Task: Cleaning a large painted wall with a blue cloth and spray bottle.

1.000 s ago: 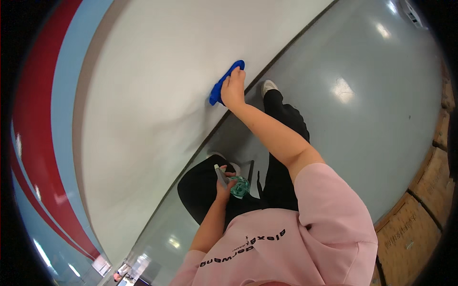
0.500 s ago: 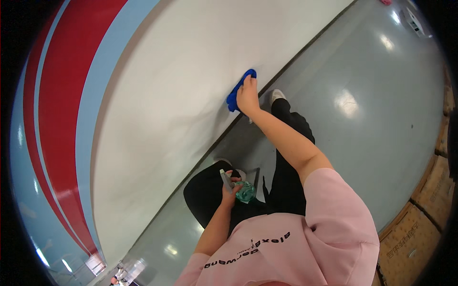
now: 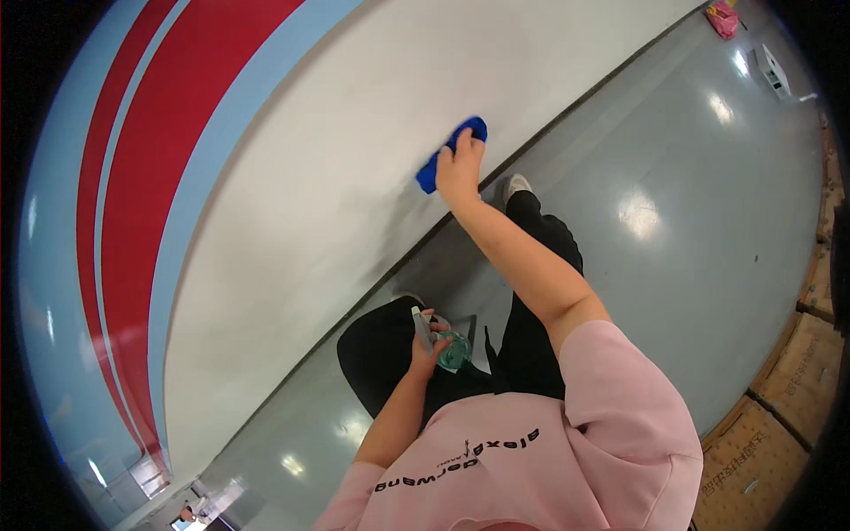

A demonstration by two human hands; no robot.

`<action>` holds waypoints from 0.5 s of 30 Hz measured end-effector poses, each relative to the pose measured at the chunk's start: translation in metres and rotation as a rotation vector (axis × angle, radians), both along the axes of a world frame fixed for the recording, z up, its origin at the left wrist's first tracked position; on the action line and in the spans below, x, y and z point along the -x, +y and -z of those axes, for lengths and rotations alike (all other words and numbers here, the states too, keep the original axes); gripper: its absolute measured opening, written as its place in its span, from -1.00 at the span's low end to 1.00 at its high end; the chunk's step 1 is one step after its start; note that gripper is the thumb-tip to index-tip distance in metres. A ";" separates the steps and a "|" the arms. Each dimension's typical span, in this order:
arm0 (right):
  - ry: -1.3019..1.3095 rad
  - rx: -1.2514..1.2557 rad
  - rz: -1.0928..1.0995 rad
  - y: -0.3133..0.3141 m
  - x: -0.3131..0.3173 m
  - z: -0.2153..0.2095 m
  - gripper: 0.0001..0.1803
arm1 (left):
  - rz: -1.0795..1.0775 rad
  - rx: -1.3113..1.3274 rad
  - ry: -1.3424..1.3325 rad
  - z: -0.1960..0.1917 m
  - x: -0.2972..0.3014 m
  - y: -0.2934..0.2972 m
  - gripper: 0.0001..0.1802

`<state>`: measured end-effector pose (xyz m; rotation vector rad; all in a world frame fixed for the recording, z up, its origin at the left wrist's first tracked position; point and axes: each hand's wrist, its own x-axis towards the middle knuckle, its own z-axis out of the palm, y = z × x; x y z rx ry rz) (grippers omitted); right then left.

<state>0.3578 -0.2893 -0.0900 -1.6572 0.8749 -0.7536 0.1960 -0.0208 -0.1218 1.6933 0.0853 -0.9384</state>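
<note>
Against the white wall (image 3: 292, 203) in front of me, my right hand (image 3: 459, 166) presses a blue cloth (image 3: 447, 152) flat with the fingers spread over it, so the cloth sits between my palm and the paint, low down and just above the dark line where the wall meets the floor. My arm is stretched out straight, which looks like the way to put weight behind the cloth. My left hand (image 3: 428, 347) is pulled in close to my body, fingers curled shut around a small clear spray bottle (image 3: 447, 347) with greenish liquid; its pale nozzle points up and away from me, likely kept at the ready.

Higher on the wall run curved bands of colour: a wide red stripe (image 3: 150, 177) edged on both sides by light blue. The grey floor (image 3: 673, 203) is glossy and reflects ceiling lights. Along the right edge lie brown cardboard boxes (image 3: 779, 416) with dark printing. Far off near the top corner sit a small pink object (image 3: 722, 18) and a white box (image 3: 768, 66); I cannot tell what they are.
</note>
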 end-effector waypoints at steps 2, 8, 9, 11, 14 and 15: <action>-0.189 0.144 -0.076 0.008 0.012 -0.047 -0.45 | 0.024 -0.014 -0.006 -0.002 0.001 0.001 -0.27; -0.107 0.170 -0.054 -0.002 0.012 -0.045 -0.47 | 0.010 -0.031 -0.017 -0.004 0.002 -0.009 -0.27; -0.106 0.151 -0.052 -0.002 0.012 -0.042 -0.47 | 0.010 -0.007 -0.030 -0.004 0.003 -0.008 -0.26; -0.142 0.236 0.022 -0.005 0.009 -0.036 -0.47 | 0.001 0.020 -0.047 -0.003 0.005 -0.007 -0.26; -0.077 0.196 0.179 -0.009 -0.005 -0.028 -0.47 | 0.006 0.031 -0.111 -0.006 0.004 -0.010 -0.25; 0.014 0.104 0.225 -0.022 -0.012 -0.011 -0.45 | 0.020 0.053 -0.092 -0.008 0.004 -0.012 -0.24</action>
